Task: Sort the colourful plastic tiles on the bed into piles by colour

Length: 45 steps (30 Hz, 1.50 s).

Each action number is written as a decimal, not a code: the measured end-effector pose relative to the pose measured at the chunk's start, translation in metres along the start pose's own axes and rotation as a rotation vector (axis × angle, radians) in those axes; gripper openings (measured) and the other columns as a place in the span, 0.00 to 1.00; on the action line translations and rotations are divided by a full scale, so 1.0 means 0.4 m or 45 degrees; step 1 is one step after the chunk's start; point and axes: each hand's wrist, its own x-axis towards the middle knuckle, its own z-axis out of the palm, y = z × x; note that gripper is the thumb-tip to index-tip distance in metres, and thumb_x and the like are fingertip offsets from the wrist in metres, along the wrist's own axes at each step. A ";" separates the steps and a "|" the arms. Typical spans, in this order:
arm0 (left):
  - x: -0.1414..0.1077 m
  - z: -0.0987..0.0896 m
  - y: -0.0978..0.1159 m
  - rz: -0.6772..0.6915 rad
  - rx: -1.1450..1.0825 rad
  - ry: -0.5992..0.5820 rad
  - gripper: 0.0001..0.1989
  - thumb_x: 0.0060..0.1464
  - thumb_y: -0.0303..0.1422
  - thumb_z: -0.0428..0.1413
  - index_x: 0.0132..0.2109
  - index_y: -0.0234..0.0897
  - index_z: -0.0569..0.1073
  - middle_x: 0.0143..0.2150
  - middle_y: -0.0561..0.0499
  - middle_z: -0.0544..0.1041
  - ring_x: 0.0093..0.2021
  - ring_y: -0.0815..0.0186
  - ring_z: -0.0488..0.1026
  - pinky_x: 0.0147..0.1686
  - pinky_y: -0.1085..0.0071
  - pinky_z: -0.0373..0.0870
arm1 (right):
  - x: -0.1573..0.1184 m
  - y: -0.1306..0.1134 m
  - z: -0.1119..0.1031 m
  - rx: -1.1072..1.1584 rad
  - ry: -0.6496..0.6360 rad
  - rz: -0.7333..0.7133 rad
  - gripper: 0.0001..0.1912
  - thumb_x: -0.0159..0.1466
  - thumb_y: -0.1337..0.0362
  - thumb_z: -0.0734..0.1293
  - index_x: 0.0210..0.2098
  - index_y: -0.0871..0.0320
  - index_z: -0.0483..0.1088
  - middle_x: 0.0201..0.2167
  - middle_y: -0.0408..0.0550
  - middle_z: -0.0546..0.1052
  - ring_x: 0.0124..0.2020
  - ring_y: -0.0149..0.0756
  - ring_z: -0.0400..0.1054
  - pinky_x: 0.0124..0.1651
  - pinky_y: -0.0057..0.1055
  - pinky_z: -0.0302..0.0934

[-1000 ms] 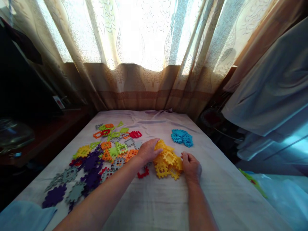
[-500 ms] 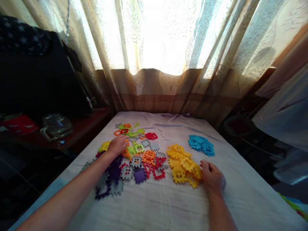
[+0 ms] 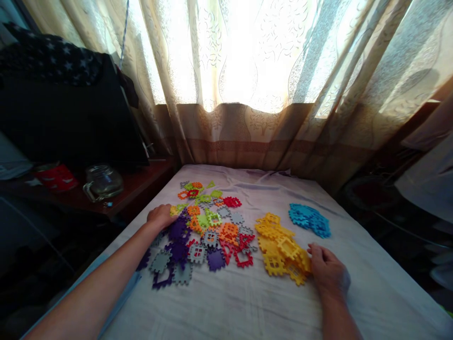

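My left hand (image 3: 161, 216) is closed on a yellow piece (image 3: 173, 210) at the left side of a mixed pile. That pile holds purple pieces (image 3: 179, 229), grey, orange, green and red ones (image 3: 232, 202), all flat with notched edges. My right hand (image 3: 330, 271) rests with curled fingers at the right edge of a heap of yellow pieces (image 3: 274, 263); its thumb and forefinger are close together, and whether they grip a piece is hidden. Behind it lies a stack of blue pieces (image 3: 309, 219).
A pale sheet (image 3: 240, 307) covers the surface. On the left, a dark red table (image 3: 141, 186) bears a glass jug (image 3: 104, 182), a red container (image 3: 56, 178) and a black screen (image 3: 71, 118). Curtains (image 3: 244, 127) hang behind; cloth hangs at the right.
My left hand has moved left from the orange pieces to the yellow piece, now in its fingers. The view has turned slightly left. My right hand stays beside the yellow heap.
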 end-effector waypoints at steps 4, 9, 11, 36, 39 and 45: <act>-0.011 -0.022 0.038 0.049 0.021 0.055 0.24 0.54 0.43 0.49 0.54 0.36 0.72 0.52 0.39 0.77 0.55 0.49 0.72 0.52 0.58 0.65 | -0.006 -0.009 -0.005 0.001 0.007 0.005 0.18 0.57 0.53 0.60 0.34 0.56 0.78 0.36 0.49 0.81 0.36 0.42 0.71 0.33 0.31 0.56; -0.023 -0.057 0.116 0.140 -0.026 0.104 0.23 0.56 0.39 0.48 0.56 0.36 0.69 0.53 0.40 0.77 0.53 0.51 0.73 0.50 0.59 0.68 | -0.008 -0.015 -0.005 0.019 -0.001 0.004 0.19 0.57 0.53 0.60 0.34 0.55 0.78 0.36 0.49 0.81 0.36 0.41 0.71 0.33 0.30 0.56; -0.036 -0.066 0.164 0.221 -0.068 0.142 0.24 0.57 0.39 0.48 0.59 0.38 0.67 0.57 0.41 0.75 0.55 0.52 0.72 0.52 0.60 0.67 | -0.008 -0.012 -0.002 0.042 0.020 -0.019 0.19 0.57 0.52 0.60 0.35 0.56 0.78 0.36 0.49 0.81 0.35 0.41 0.71 0.33 0.30 0.57; -0.087 -0.020 0.399 0.627 -0.319 0.129 0.18 0.58 0.36 0.50 0.54 0.43 0.74 0.57 0.45 0.75 0.57 0.56 0.70 0.58 0.63 0.63 | -0.003 0.008 0.009 0.062 0.025 -0.069 0.22 0.59 0.51 0.59 0.37 0.56 0.79 0.34 0.49 0.81 0.33 0.39 0.72 0.32 0.29 0.57; -0.009 -0.022 0.251 0.396 -0.247 0.138 0.19 0.56 0.35 0.50 0.54 0.42 0.73 0.57 0.44 0.74 0.58 0.55 0.69 0.57 0.61 0.63 | -0.004 0.005 0.007 0.047 0.037 -0.061 0.20 0.59 0.52 0.60 0.36 0.55 0.79 0.35 0.49 0.81 0.34 0.40 0.71 0.32 0.29 0.57; 0.015 -0.006 0.073 0.272 -0.212 0.068 0.18 0.54 0.40 0.53 0.51 0.47 0.76 0.56 0.50 0.76 0.55 0.58 0.72 0.53 0.66 0.66 | -0.003 0.002 0.006 -0.002 0.013 -0.018 0.19 0.59 0.52 0.60 0.35 0.54 0.79 0.36 0.48 0.81 0.34 0.40 0.71 0.32 0.30 0.55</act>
